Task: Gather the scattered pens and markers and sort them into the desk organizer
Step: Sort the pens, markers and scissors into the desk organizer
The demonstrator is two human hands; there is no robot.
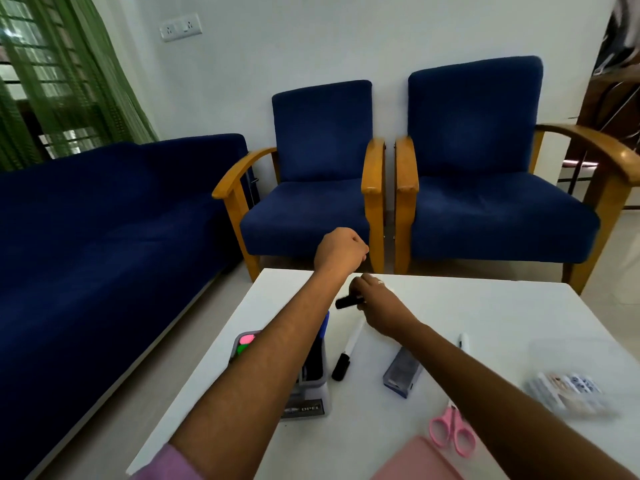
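Observation:
My right hand (379,304) grips a black marker (348,302) just above the far middle of the white table (502,317). Beyond the table's far edge my left hand (341,249) is raised in a fist, and no object shows in it. The grey desk organizer (308,398) stands under my left forearm, holding pink and green highlighters (246,342) and a blue pen (324,326). Beside the organizer lies a white marker with a black cap (347,355). Another white marker (464,342) lies partly hidden behind my right forearm.
A blue-grey box (403,372), pink scissors (452,432), a clear pack of pens (568,393) and a pink notebook (415,460) lie on the table's near right. Two blue armchairs (318,188) and a blue sofa (104,220) stand behind and to the left.

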